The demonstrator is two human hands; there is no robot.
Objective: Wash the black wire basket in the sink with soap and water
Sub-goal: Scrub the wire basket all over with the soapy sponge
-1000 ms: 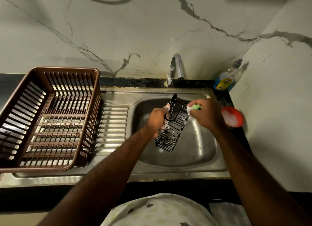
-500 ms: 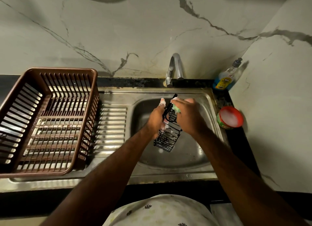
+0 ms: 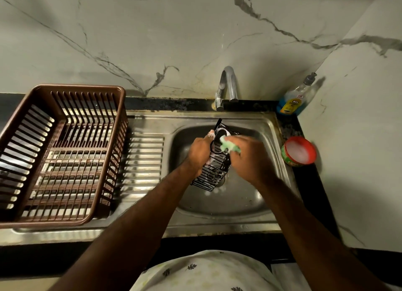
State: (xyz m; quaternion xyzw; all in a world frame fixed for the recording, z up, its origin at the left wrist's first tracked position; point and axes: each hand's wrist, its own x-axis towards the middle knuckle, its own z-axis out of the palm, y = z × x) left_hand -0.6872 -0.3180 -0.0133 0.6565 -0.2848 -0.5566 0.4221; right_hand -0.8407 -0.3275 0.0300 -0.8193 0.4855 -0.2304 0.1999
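Single wide-angle view, worn on the head, aimed forward and steeply down from above the sink (image 3: 273, 127). Faces the marble wall (image 3: 152, 40) across the top of the frame. Near enough to take in both forearms rising from the bottom edge, with the left hand (image 3: 199, 153) and right hand (image 3: 250, 160) close to centre. Reaches sideways to the brown drying rack (image 3: 65, 89) at left and the side wall (image 3: 359, 149) at right.

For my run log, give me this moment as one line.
stage: scrubbing | left hand: holds black wire basket over sink | right hand: presses green scrubber to basket | tap: no stream seen
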